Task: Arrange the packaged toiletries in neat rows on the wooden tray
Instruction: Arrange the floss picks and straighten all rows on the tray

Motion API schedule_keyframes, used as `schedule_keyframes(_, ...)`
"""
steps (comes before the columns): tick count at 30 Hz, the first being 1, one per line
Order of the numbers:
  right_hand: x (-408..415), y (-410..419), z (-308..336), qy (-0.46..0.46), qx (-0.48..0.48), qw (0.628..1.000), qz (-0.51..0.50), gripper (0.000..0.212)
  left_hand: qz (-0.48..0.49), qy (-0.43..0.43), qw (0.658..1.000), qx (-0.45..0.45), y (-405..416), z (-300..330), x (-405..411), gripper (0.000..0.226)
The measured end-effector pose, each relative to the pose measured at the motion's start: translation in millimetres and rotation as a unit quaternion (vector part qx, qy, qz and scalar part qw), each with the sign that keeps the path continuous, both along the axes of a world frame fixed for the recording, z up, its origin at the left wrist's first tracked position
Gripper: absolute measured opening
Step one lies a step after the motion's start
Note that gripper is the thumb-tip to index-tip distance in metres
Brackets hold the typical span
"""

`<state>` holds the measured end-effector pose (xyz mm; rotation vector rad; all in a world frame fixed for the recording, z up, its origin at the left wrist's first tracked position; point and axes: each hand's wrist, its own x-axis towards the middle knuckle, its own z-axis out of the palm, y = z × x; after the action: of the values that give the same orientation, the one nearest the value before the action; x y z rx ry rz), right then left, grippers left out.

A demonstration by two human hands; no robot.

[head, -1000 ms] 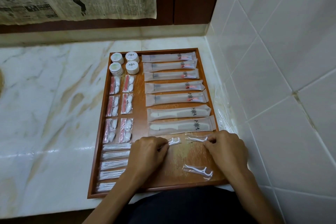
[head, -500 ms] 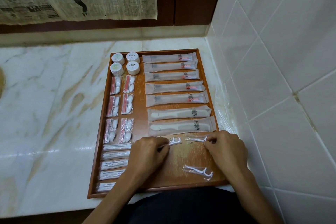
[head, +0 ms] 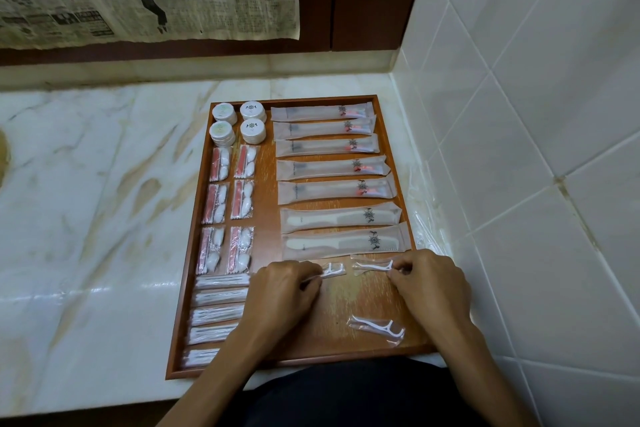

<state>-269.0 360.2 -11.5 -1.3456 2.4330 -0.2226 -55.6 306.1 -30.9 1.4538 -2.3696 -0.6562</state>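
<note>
- Standing beside the marble counter (head: 86, 184), I take the wooden tray (head: 194, 253) as my landmark; it sits pushed toward the tiled wall, nearly full.
- Along the tray's left side run round soap tins (head: 239, 121), then cotton-swab packets (head: 228, 211), then slim white sachets (head: 218, 302), columned so each kind keeps its own lane.
- Toward the tray's near middle, the left hand (head: 284, 291) is curled, its fingertips pinching a wrapped floss pick (head: 334, 270), seemingly to square it under the row above.
- Filling the tray's right half, toothbrush sleeves (head: 329, 146) and two comb sleeves (head: 343, 230) lie crosswise, stacked in parallel.
- At the tray's near right, the right hand (head: 429, 284) is curled too, pinching a second floss pick (head: 372, 266), likely to line it up with the first.
- A third floss pick (head: 377, 326) lies loose and slanted by the tray's near rim, not yet lined up.
- Both hands cover their fingertips, so the exact grip is hard to read; the nearest sachet is hidden partly by the left forearm.
</note>
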Motion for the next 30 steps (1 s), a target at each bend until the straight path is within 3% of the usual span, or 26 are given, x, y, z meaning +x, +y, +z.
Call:
schedule_keyframes(19, -5, 3, 10, -0.018, -0.025, 1.0, 0.006, 0.017, -0.018, 0.028, 0.999, -0.011, 1, 5, -3, 0.016)
schedule_keyframes(30, -17, 4, 10, -0.046, -0.058, 0.997, -0.019, 0.011, -0.257, -0.017, 0.964, 0.061, 15, 13, -29, 0.031)
